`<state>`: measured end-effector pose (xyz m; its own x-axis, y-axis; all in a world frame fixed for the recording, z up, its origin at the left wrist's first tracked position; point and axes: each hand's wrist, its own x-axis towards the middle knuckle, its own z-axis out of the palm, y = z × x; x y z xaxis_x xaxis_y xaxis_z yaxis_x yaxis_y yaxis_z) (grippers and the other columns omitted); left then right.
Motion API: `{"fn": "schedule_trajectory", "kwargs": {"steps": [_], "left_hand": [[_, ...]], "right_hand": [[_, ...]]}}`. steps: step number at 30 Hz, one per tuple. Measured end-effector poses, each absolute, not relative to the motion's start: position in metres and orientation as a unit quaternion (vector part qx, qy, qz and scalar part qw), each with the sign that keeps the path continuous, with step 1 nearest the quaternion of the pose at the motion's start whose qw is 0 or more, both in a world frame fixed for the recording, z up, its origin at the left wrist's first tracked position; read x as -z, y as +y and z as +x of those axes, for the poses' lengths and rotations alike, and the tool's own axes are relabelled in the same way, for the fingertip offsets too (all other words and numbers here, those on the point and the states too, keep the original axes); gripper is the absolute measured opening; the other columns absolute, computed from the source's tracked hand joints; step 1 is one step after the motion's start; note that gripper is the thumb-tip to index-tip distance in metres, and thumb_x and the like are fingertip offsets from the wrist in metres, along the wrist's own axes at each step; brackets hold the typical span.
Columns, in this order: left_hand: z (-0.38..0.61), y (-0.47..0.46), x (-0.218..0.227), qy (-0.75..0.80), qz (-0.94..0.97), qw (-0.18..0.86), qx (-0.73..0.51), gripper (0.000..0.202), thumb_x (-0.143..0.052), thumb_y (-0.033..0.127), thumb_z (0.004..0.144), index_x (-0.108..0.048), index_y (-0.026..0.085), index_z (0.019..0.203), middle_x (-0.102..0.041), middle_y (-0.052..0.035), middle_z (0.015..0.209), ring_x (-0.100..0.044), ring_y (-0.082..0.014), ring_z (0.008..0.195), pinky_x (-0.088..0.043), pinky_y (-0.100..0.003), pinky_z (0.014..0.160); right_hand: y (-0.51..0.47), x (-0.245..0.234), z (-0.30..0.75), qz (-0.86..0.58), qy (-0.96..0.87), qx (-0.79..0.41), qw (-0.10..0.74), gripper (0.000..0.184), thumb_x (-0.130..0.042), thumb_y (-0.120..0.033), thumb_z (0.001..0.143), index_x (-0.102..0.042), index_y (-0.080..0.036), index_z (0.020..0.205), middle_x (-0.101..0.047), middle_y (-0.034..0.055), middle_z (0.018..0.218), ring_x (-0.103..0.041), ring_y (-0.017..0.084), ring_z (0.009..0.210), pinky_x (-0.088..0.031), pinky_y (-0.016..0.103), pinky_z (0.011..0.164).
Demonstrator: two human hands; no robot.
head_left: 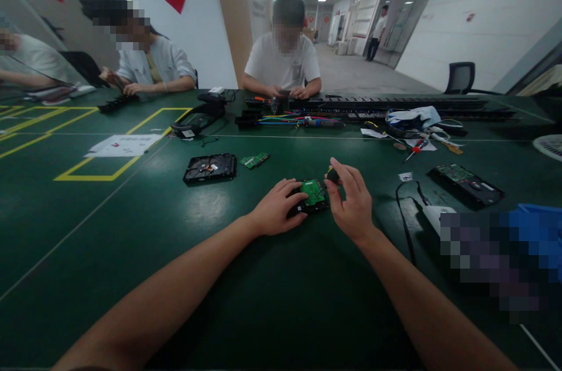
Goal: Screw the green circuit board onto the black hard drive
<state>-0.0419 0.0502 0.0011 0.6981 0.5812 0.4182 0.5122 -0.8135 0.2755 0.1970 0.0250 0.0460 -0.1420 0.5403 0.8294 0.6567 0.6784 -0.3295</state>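
A hard drive (314,206) lies on the green table in front of me, its green circuit board (312,191) facing up. My left hand (276,207) grips it from the left, with fingers over the board's edge and the thumb along the near side. In my right hand (352,198) is a short screwdriver (332,174) with a dark and yellow handle, pinched between thumb and fingers. Its thin shaft slants down toward the right part of the board; whether the tip sits in a screw is too small to tell.
Left of the drive are another hard drive (209,168) and a loose circuit board (254,160). A third drive (466,185) lies right, near a black strap (408,230). Further back are a red screwdriver (415,150), wires and long black strips (395,105). A person (283,61) sits opposite.
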Motion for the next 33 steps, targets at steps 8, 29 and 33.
{"fn": "schedule_trajectory", "kwargs": {"steps": [8, 29, 33], "left_hand": [[-0.0416, 0.0500, -0.0014, 0.298, 0.920, 0.064, -0.248, 0.050, -0.070, 0.041, 0.098, -0.060, 0.021, 0.143, -0.050, -0.0167, 0.158, -0.043, -0.0394, 0.153, -0.036, -0.066, 0.126], [-0.0416, 0.0504, -0.0012, 0.296, 0.918, 0.067, -0.255, 0.051, -0.071, 0.041, 0.097, -0.062, 0.020, 0.142, -0.052, -0.0182, 0.157, -0.044, -0.0404, 0.152, -0.037, -0.066, 0.126], [-0.0422, 0.0507, -0.0006, 0.299, 0.919, 0.063, -0.248, 0.051, -0.071, 0.041, 0.097, -0.061, 0.022, 0.143, -0.051, -0.0167, 0.158, -0.044, -0.0399, 0.152, -0.036, -0.066, 0.126]], "right_hand": [[0.0258, -0.0442, 0.1978, -0.399, -0.751, 0.053, 0.523, 0.065, -0.057, -0.017, 0.105, -0.041, -0.041, 0.164, -0.065, 0.0073, 0.133, -0.067, 0.025, 0.117, -0.065, 0.048, 0.097], [0.0267, -0.0419, 0.1979, -0.397, -0.747, 0.034, 0.532, 0.064, -0.056, -0.018, 0.105, -0.043, -0.040, 0.163, -0.065, 0.0085, 0.136, -0.068, 0.026, 0.119, -0.067, 0.049, 0.096], [0.0274, -0.0422, 0.1999, -0.400, -0.735, 0.039, 0.546, 0.064, -0.057, -0.017, 0.105, -0.042, -0.041, 0.163, -0.064, 0.0079, 0.138, -0.069, 0.026, 0.120, -0.068, 0.049, 0.096]]}}
